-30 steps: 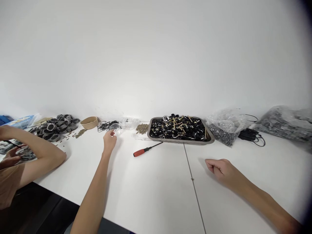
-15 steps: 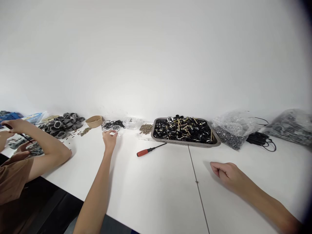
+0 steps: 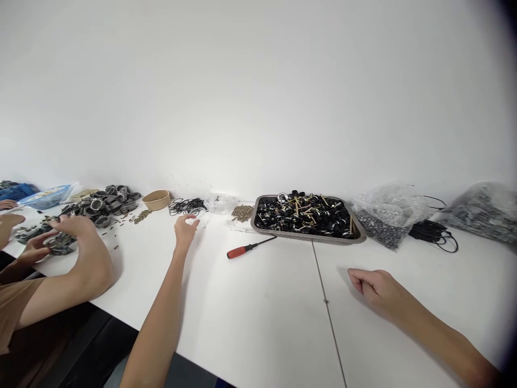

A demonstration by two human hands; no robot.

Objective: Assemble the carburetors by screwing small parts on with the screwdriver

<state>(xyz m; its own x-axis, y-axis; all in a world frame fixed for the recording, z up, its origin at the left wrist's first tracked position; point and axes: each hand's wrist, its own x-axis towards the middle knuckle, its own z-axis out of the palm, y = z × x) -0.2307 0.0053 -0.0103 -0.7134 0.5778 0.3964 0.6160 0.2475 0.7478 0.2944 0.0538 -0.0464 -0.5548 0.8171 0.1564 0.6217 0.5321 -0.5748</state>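
Note:
My left hand (image 3: 186, 230) is over the table just in front of a tangle of black cords (image 3: 186, 206). Its thumb and forefinger curve round something clear and ring-like, too small to make out. My right hand (image 3: 371, 285) rests on the white table as a loose fist, and whatever it may hold is hidden. A red-handled screwdriver (image 3: 239, 251) lies between the hands, its tip near a metal tray (image 3: 309, 237) full of black parts and brass-coloured screws. Small brass pieces (image 3: 243, 213) are heaped left of the tray.
A co-worker's hands (image 3: 72, 226) are among grey parts (image 3: 103, 205) at the left. Behind stand a round tan container (image 3: 156, 200) and a blue basket (image 3: 46, 198). Plastic bags (image 3: 379, 215) and a black cable coil (image 3: 432, 231) lie at the right.
My left hand has shifted slightly right and its fingers have turned a little. The co-worker's raised hand has come down to the grey parts; the dark tool there no longer shows. My right hand is still.

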